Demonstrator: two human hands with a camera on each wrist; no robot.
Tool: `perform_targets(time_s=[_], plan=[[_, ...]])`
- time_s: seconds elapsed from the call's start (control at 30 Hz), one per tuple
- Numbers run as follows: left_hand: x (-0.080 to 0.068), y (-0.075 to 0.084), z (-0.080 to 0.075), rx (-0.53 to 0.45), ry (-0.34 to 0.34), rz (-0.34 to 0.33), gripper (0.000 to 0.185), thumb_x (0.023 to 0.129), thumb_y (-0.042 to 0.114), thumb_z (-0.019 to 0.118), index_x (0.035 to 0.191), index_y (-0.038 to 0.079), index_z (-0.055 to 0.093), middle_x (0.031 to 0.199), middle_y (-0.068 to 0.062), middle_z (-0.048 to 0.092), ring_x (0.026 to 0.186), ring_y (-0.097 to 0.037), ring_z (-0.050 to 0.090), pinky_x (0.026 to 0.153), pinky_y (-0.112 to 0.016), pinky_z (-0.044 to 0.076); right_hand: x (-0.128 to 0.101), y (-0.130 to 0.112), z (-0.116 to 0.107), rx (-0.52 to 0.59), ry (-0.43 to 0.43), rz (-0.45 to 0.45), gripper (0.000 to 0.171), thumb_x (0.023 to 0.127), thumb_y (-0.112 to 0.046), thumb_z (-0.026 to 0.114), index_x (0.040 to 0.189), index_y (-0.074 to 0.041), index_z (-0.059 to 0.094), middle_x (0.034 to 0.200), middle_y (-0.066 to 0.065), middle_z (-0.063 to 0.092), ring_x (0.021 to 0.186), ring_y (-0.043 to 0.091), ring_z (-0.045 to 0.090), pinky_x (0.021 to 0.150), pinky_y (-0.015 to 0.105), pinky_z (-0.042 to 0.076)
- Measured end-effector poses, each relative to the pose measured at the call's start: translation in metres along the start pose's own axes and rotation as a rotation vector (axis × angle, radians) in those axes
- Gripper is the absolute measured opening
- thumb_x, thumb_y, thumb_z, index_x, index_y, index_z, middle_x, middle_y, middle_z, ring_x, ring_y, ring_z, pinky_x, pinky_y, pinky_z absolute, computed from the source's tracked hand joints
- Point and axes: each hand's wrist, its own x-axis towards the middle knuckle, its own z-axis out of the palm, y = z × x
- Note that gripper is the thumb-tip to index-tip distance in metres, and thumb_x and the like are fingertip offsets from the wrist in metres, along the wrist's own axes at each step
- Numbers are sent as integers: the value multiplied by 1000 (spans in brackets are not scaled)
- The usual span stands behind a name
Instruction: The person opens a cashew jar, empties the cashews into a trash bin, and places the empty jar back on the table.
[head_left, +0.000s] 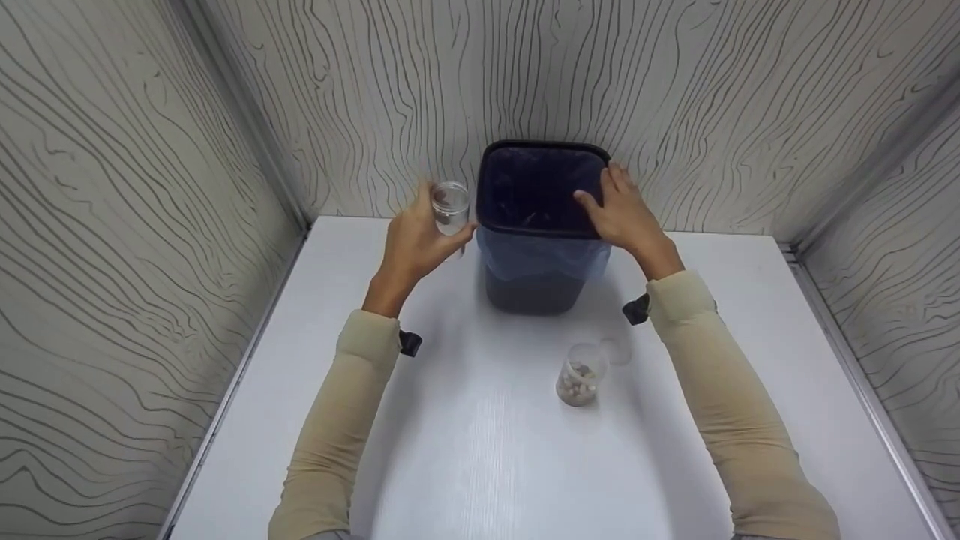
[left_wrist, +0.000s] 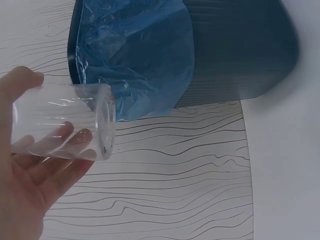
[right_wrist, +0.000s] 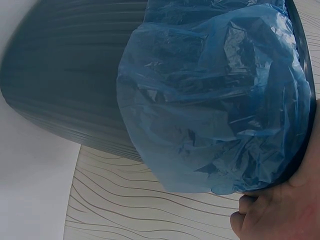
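— What is the left hand doing?
— It grips a clear little jar that looks empty, up in the air just left of the dark bin.
— And the right hand?
— It holds the bin's rim, fingers over the edge. The blue bag hangs out. Another jar with small bits stands on the white table.

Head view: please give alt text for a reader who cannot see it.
A person's left hand holds an empty clear jar beside a dark bin lined with a blue bag, while the right hand grips the bin's rim. On the white table, nearer the person, stands a second open jar with pale pieces inside.
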Motion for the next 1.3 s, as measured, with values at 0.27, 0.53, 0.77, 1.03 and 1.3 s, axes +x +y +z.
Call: perform_targets(time_s=[0.27, 0.53, 0.77, 1.03, 1.3], plan=[[-7, -3, 3, -24, 3, -12, 82, 89, 46, 83, 145, -3, 48, 114, -22, 76, 77, -30, 72, 69, -47, 60, -1, 0, 0, -1, -6, 9, 91, 112, -62, 26, 166, 8, 2, 177, 26, -9, 165, 43, -11, 133, 58, 0], [-15, -8, 6, -38, 6, -23, 77, 89, 45, 83, 141, 0, 49, 115, -22, 76, 80, -30, 72, 71, -46, 60, -1, 0, -2, 0, -1, 4, 91, 112, -60, 28, 166, 8, 2, 177, 26, -9, 165, 44, -10, 133, 59, 1], [-21, -10, 12, -56, -4, -43, 77, 89, 43, 84, 142, 0, 49, 115, -21, 76, 84, -29, 73, 75, -47, 60, -1, -2, 0, 0, 4, 13, 90, 113, -59, 29, 166, 9, 3, 177, 27, -8, 165, 44, -9, 133, 58, 1], [-28, -11, 20, -77, -13, -42, 77, 88, 41, 84, 143, 0, 49, 116, -20, 76, 82, -28, 70, 74, -46, 58, -2, -3, 0, 3, 9, 10, 89, 113, -58, 28, 166, 9, 4, 177, 26, -7, 165, 44, -8, 133, 57, 1], [-39, -18, 29, -114, -24, -60, 77, 89, 42, 85, 143, -1, 50, 120, -20, 75, 96, -34, 75, 82, -48, 60, 0, -2, 1, 8, 0, 21, 90, 113, -60, 28, 167, 8, 4, 178, 25, -8, 165, 43, -8, 133, 57, 1]])
